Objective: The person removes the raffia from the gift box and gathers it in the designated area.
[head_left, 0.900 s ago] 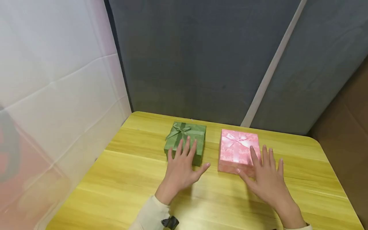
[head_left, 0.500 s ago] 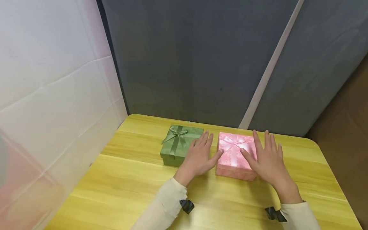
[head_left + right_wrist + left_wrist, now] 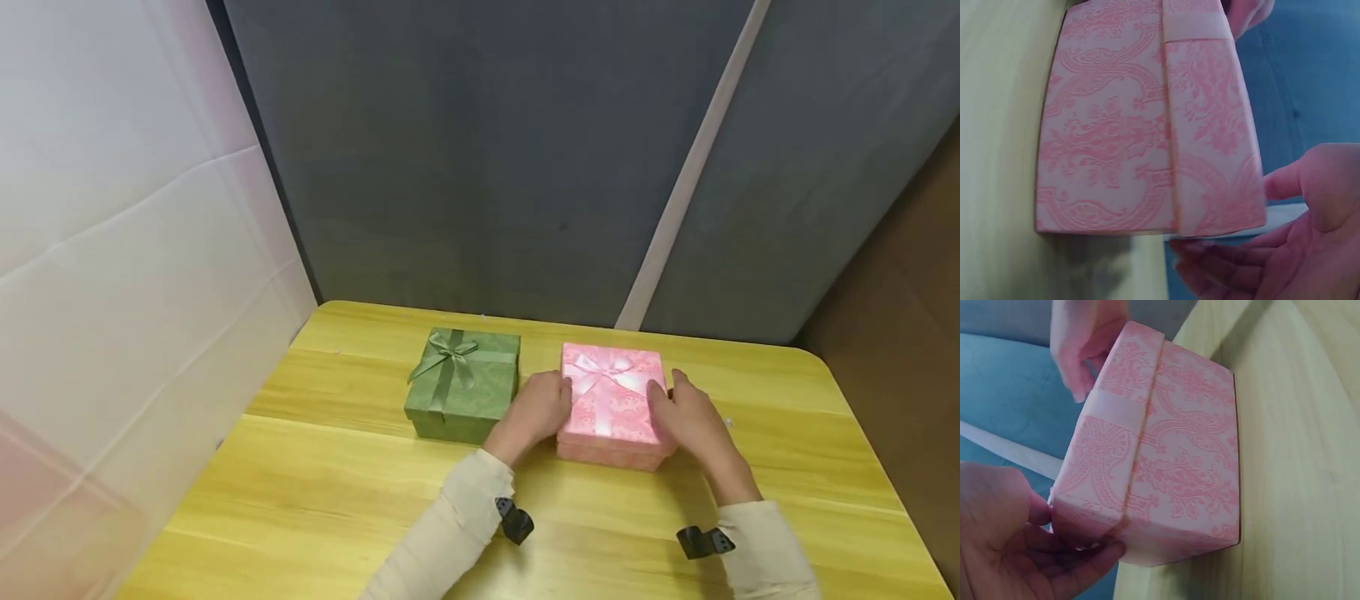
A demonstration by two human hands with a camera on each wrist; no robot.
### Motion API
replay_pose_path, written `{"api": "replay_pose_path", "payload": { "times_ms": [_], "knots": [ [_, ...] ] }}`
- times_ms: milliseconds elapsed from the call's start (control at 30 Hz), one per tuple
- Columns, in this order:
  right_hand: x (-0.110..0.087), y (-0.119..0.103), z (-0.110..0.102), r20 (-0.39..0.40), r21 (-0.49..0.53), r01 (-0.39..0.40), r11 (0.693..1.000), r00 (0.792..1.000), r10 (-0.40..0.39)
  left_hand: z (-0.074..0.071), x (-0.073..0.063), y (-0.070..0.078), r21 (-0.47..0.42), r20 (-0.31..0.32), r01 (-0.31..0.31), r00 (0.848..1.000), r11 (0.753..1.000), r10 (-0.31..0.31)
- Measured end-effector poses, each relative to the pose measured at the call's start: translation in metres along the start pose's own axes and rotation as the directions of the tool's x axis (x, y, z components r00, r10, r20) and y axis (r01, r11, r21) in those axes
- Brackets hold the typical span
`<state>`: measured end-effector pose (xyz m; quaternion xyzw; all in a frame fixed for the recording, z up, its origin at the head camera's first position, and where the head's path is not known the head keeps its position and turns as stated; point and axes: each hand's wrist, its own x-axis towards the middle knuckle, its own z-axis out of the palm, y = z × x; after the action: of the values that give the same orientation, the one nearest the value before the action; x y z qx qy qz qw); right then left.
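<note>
Pink patterned box (image 3: 617, 421) on the far part of the table (image 3: 300, 492), right of the green box (image 3: 468, 396).
The left hand (image 3: 537, 407) pinches the left edge of its lid (image 3: 1216, 144); the right hand (image 3: 693, 421) curls thumb and fingers round the right edge. The box looks like stiff, light card, its embossed surface probably only mildly slippery. The lid's left and right sides seem the firm places to hold; the ribbon bow (image 3: 602, 372) would likely crush.
</note>
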<state>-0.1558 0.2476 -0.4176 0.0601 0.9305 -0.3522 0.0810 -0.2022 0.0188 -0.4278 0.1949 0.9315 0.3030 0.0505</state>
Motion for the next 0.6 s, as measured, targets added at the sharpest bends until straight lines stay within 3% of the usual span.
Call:
{"api": "replay_pose_path", "payload": {
  "times_ms": [200,367,600],
  "knots": [
    [0.0034,0.0062,0.0035,-0.046,0.152,-0.085,0.985,0.995,0.093,0.0,0.0016,-0.0036,-0.193,-0.013,0.088,0.996,0.977,-0.092],
    [0.0027,0.0061,0.0022,-0.079,0.211,-0.102,0.972,0.989,0.121,-0.0004,0.0004,-0.0035,-0.256,-0.001,0.114,0.993,0.96,-0.119],
    [0.0023,0.0053,-0.0002,-0.106,0.222,-0.072,0.972,0.99,0.098,-0.0018,0.0007,-0.0039,-0.283,-0.01,0.111,0.993,0.953,-0.118]
  ]
}}
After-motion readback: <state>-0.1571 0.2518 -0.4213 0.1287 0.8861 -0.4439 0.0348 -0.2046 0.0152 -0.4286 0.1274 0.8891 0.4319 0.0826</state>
